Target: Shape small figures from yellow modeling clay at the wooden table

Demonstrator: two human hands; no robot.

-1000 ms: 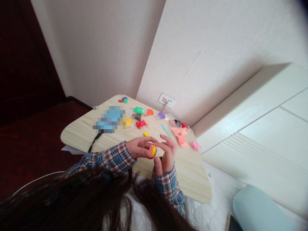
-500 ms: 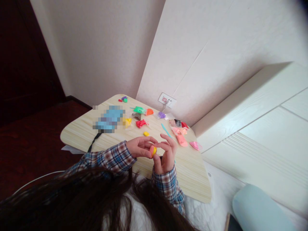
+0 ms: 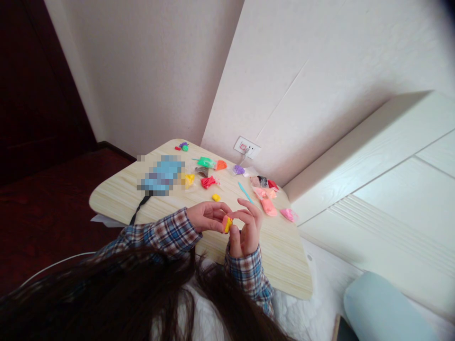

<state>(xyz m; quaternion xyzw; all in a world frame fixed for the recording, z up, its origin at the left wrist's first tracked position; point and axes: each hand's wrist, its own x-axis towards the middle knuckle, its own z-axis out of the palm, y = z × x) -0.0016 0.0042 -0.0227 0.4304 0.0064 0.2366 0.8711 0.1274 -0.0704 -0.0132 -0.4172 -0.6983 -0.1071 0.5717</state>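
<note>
The lump (image 3: 228, 224), part pink and part yellow, was up between the two hands, over the near part of the table (image 3: 284, 265). The left hand (image 3: 207, 217) had it pinched between thumb and fingers on the pink side. The right hand (image 3: 248, 226) was bent in from the other side, thumb and a forward finger narrowed around the yellow; whether both of them pressed on it, I could not tell.

To my judgement, the lump looked soft, so handling it well called for a light, steady left pinch, just enough to stop it slipping without denting the pink. The right hand was better placed to do the fine work, with small presses of the fingertips spread around the yellow rather than one hard squeeze. Turning the lump a little between presses would have kept its shape even, and too much force risked smearing one colour into the other.

Compared with a second earlier, the lump sat turned differently and slightly farther right: the yellow, then a band across its middle, now showed more on its right side. The right thumb had come up closer to it. The yellow piece (image 3: 216, 197) and the red packet (image 3: 208, 183) on the table lay as before.
</note>
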